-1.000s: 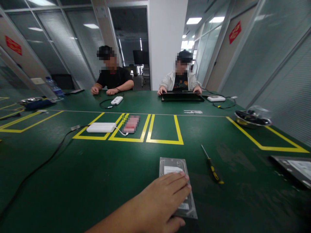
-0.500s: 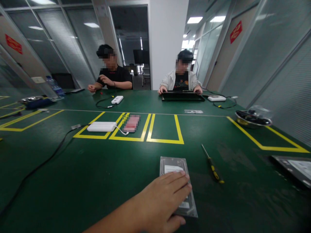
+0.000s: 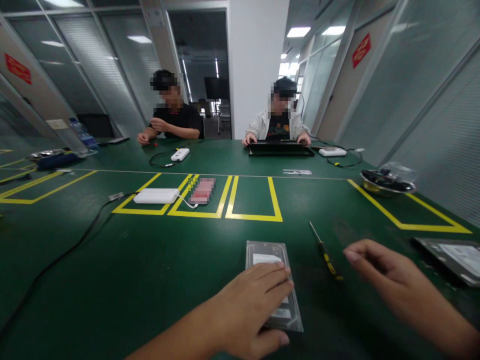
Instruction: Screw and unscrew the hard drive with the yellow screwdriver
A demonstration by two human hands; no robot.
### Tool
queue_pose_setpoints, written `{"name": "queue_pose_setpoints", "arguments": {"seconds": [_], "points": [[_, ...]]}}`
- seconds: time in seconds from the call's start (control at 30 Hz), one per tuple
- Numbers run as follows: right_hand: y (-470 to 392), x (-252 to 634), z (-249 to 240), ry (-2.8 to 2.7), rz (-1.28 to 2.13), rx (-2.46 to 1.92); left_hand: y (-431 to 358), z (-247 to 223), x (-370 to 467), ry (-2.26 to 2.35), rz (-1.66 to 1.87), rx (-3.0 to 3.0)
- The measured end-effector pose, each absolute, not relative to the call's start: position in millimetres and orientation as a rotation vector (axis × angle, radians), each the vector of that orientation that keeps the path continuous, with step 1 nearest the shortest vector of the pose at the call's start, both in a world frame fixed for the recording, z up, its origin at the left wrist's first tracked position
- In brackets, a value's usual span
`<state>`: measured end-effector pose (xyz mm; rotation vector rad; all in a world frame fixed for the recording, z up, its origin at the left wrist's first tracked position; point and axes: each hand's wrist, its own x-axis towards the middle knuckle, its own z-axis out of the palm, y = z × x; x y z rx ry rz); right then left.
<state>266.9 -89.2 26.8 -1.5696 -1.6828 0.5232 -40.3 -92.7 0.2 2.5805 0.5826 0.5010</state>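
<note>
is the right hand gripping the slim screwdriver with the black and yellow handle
No, the screwdriver lies on the green tabletop, apart from the right hand.

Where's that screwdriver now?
In the head view, the screwdriver lies right of centre on the green table, between the metal drive under the left hand and the right hand.

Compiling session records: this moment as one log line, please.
left hand: on drive | right hand: right of screwdriver, not touching | screwdriver: on table
</note>
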Motion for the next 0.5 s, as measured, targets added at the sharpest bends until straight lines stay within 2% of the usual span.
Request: {"name": "queue_pose_setpoints", "arguments": {"seconds": [0.07, 0.23, 0.5], "points": [[-93, 219, 24, -1.683, 0.809, -1.459, -94, -4, -39, 0.616, 0.676, 2.497], [-98, 141, 20, -1.502, 1.216, -1.215, -97, -15, -38, 0.963, 1.262, 2.256], [-93, 128, 13, -1.369, 1.446, -1.092, -92, -11, -41, 1.005, 1.473, 2.321]]}}
